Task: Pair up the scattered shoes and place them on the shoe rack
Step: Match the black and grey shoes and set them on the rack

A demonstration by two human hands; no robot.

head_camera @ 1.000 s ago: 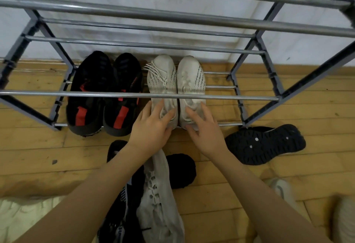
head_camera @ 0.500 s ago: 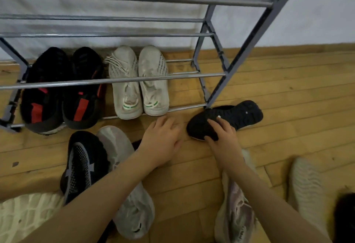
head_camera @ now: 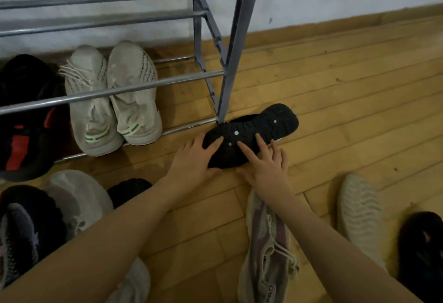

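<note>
On the wooden floor (head_camera: pixel 335 91), just in front of the shoe rack's right front leg (head_camera: pixel 236 46), both hands met on an overturned black sneaker (head_camera: pixel 254 132) lying sole up. The left hand (head_camera: pixel 194 161) cupped the heel end, its fingers (head_camera: pixel 213 144) spread over the tread and its thumb tucked low against the shoe's near edge. The right hand (head_camera: pixel 266 168) lay on the middle of the sole with its fingers stretched forward across the tread and its thumb at the near edge; neither hand had closed tightly, and whether the shoe was lifted off the boards could not be told. The sneaker's toe pointed right and away, and its heel sat touching or just beside the foot of the rack leg.

On the shoe rack (head_camera: pixel 143 87), the bottom tier held a pair of white knit sneakers (head_camera: pixel 112 101) side by side, heels toward the person, and to their left a black sneaker with red patches (head_camera: pixel 26 123), partly cut off by the frame.

Loose shoes lay on the floor nearer the person: a black-and-grey knit shoe (head_camera: pixel 21 233) and a pale grey shoe (head_camera: pixel 76 202) under the left forearm, a pinkish-grey laced sneaker (head_camera: pixel 266 250) under the right forearm, a white shoe turned sole up (head_camera: pixel 359 211) further right, and a black shoe (head_camera: pixel 422 252) at the right edge.
</note>
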